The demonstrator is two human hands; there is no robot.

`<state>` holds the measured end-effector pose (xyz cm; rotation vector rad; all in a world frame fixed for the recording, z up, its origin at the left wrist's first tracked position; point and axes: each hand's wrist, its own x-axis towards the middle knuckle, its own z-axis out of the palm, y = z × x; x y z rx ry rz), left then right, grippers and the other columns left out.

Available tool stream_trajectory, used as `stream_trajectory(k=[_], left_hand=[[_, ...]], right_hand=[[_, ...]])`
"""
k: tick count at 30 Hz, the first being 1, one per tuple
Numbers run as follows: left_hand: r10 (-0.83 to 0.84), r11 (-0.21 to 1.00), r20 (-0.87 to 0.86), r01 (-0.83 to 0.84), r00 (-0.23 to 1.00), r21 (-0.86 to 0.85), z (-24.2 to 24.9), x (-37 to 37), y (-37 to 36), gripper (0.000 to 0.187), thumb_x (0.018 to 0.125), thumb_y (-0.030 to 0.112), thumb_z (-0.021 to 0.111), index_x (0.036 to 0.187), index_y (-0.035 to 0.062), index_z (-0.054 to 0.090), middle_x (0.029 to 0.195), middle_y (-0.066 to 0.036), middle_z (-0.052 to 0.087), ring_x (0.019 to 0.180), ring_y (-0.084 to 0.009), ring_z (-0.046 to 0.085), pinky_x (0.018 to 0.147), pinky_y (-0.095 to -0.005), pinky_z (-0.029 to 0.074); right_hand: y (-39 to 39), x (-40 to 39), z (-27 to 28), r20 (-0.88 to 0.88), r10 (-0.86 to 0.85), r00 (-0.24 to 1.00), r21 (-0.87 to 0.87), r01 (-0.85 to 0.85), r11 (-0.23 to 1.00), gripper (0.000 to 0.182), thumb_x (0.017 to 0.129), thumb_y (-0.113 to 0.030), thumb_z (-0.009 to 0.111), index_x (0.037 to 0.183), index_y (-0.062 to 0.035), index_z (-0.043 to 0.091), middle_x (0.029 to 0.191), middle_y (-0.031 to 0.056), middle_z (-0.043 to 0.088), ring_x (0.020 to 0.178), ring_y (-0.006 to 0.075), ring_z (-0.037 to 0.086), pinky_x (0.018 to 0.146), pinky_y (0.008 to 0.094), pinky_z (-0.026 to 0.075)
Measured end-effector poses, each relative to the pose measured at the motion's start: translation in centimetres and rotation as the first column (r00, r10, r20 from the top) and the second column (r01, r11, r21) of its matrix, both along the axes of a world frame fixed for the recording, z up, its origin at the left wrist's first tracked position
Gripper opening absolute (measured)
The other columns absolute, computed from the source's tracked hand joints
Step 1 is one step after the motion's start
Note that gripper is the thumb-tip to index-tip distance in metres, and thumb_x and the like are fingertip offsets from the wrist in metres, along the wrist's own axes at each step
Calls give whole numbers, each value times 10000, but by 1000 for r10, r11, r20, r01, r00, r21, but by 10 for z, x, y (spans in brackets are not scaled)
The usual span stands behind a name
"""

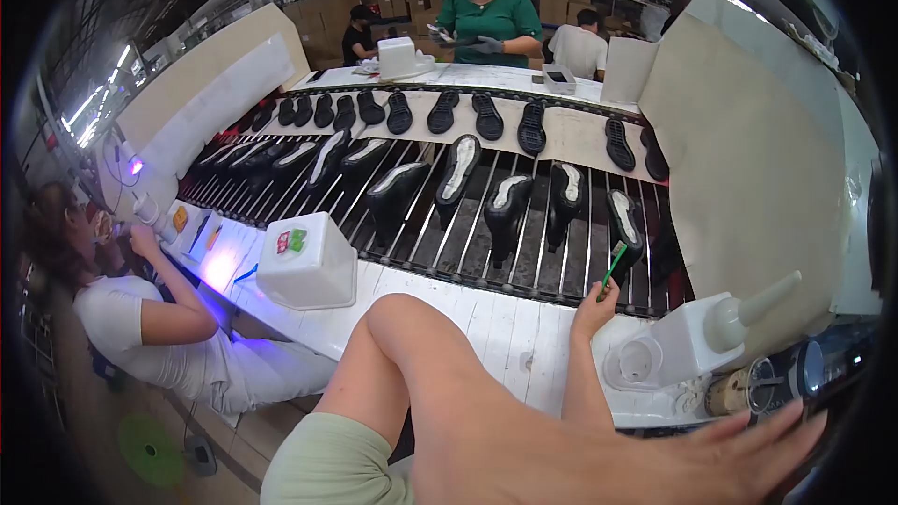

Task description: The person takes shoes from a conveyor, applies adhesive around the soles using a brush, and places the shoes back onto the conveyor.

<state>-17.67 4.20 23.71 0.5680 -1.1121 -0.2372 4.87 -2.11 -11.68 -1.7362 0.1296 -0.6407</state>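
Note:
My right hand (592,312) is closed on a thin green-handled brush (612,271), whose bristle end is at the rightmost black shoe upper (630,241). White coating shows on that shoe's upturned bottom. My left hand (739,454) is large and blurred at the lower right, close to the camera, with fingers spread and nothing visible in them. More black shoe uppers (508,217) with white bottoms stand on the metal rollers (412,248). Black soles (486,118) lie in a row on the beige strip (566,136) behind them.
A white container (304,262) sits on the white ledge (449,304). At right are a white pump bottle (697,337), a small cup (640,360) and a drink cup (734,393). Co-workers sit at left (150,327) and stand beyond the rollers (491,19).

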Motion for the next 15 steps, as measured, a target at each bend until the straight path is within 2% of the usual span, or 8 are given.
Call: stream_trajectory(k=[11, 15], left_hand=[[163, 980, 33, -158, 986, -124, 0, -25, -20, 879, 865, 654, 381, 1332, -74, 220, 1257, -241, 331, 1123, -295, 349, 907, -368, 290], [192, 972, 25, -187, 981, -144, -3, -30, -28, 865, 865, 630, 424, 1295, -107, 280, 1187, -264, 398, 1050, -309, 424, 850, -372, 352]], right_hand=[[-4, 6, -17, 36, 19, 999, -15, -18, 1000, 183, 920, -110, 553, 1056, 11, 577, 794, 116, 646, 720, 220, 635, 668, 334, 481], [-5, 11, -22, 24, -4, 1000, 5, 3, 1000, 196, 921, -140, 553, 1047, 8, 583, 791, 130, 643, 711, 243, 628, 670, 353, 482]])
